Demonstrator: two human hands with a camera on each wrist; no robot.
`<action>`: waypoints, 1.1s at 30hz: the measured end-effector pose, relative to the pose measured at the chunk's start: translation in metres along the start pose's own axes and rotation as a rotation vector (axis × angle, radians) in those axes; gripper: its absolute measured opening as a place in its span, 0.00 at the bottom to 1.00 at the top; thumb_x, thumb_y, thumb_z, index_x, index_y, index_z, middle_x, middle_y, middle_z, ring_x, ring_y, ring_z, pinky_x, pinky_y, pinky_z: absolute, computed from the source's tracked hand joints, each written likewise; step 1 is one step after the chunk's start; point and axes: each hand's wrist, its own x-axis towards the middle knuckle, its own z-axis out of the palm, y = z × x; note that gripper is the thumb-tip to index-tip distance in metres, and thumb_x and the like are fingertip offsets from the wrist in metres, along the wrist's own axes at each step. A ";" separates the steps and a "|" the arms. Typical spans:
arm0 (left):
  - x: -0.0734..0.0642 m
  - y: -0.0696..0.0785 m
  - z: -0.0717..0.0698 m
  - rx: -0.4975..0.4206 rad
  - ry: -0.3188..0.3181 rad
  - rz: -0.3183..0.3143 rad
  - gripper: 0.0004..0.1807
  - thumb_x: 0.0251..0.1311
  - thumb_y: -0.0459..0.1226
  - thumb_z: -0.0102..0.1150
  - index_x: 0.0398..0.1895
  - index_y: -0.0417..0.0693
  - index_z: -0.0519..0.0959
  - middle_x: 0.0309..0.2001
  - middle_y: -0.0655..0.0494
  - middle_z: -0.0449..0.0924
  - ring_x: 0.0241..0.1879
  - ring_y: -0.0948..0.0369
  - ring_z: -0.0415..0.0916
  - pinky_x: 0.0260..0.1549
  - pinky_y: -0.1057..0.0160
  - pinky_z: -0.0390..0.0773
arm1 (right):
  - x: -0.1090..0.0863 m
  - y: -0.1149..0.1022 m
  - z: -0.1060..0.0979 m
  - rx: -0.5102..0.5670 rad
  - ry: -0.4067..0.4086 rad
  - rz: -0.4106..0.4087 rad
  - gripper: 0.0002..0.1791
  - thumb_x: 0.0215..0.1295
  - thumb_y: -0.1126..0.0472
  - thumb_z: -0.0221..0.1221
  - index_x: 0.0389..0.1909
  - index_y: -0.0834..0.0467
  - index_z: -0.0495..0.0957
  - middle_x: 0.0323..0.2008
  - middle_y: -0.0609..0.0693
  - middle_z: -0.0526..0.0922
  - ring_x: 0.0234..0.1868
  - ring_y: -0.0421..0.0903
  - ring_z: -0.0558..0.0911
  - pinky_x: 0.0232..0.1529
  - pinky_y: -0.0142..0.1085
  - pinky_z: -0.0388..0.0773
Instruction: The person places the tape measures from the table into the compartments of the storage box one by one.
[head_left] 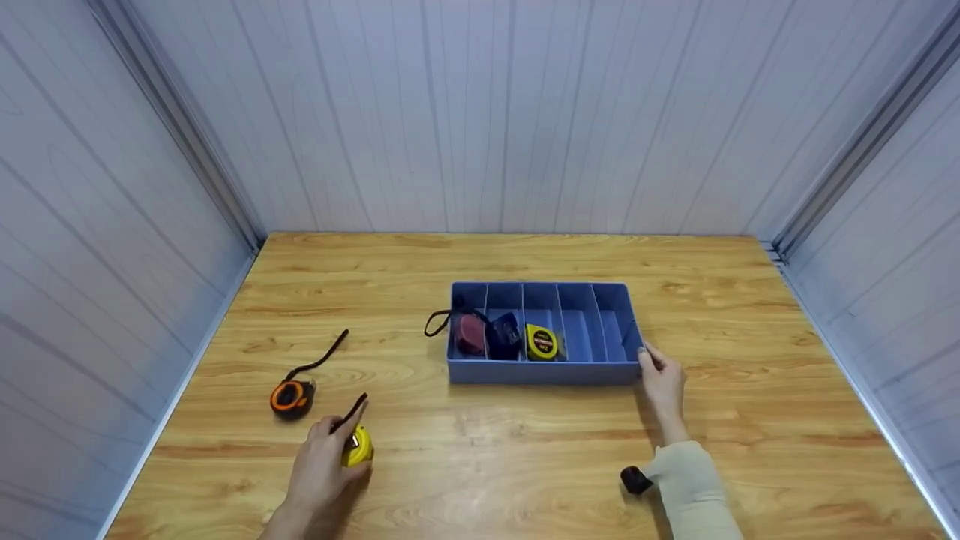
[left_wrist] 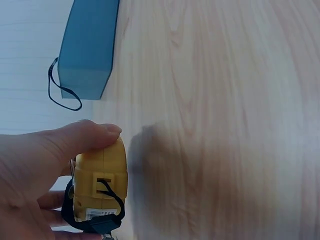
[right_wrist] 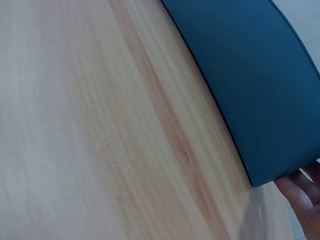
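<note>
A yellow tape measure (left_wrist: 102, 172) with a black wrist strap is held in my left hand (head_left: 321, 459), the thumb over its top edge and the fingers behind it. At the front right corner of a blue divided box (head_left: 540, 373), my right hand (head_left: 663, 381) grips the end wall; the right wrist view has its fingers (right_wrist: 295, 195) against the outside of that end. Three tape measures sit in the box's left compartments: a dark red one (head_left: 471, 334) with its strap looped over the left wall, a dark blue one (head_left: 503, 336), and a yellow one (head_left: 541, 342).
An orange and black tape measure (head_left: 292, 398) lies on the wooden table (head_left: 480, 465) at the left, its black strap stretched toward the back. White panel walls (head_left: 480, 112) enclose the table at the back and both sides. A black wrist camera (head_left: 635, 480) sits by the right sleeve.
</note>
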 end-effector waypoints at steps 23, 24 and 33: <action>0.006 0.039 -0.005 -0.030 0.077 0.078 0.36 0.29 0.40 0.74 0.49 0.38 0.76 0.43 0.41 0.71 0.43 0.47 0.69 0.38 0.49 0.72 | 0.000 -0.001 0.001 0.005 0.010 0.002 0.20 0.63 0.56 0.50 0.53 0.62 0.72 0.52 0.59 0.72 0.54 0.54 0.69 0.52 0.44 0.66; 0.006 0.041 -0.005 -0.035 0.068 0.070 0.36 0.29 0.40 0.74 0.49 0.38 0.75 0.43 0.41 0.71 0.43 0.47 0.69 0.38 0.49 0.72 | 0.000 -0.001 0.001 0.007 0.014 0.004 0.20 0.63 0.56 0.51 0.53 0.62 0.72 0.52 0.59 0.72 0.54 0.54 0.69 0.52 0.44 0.66; 0.013 0.056 -0.006 -0.065 0.063 0.124 0.36 0.30 0.39 0.73 0.50 0.37 0.75 0.44 0.41 0.71 0.44 0.47 0.69 0.40 0.50 0.72 | 0.000 0.000 0.001 -0.003 0.018 0.003 0.21 0.62 0.56 0.51 0.53 0.62 0.73 0.52 0.60 0.72 0.55 0.56 0.68 0.54 0.45 0.64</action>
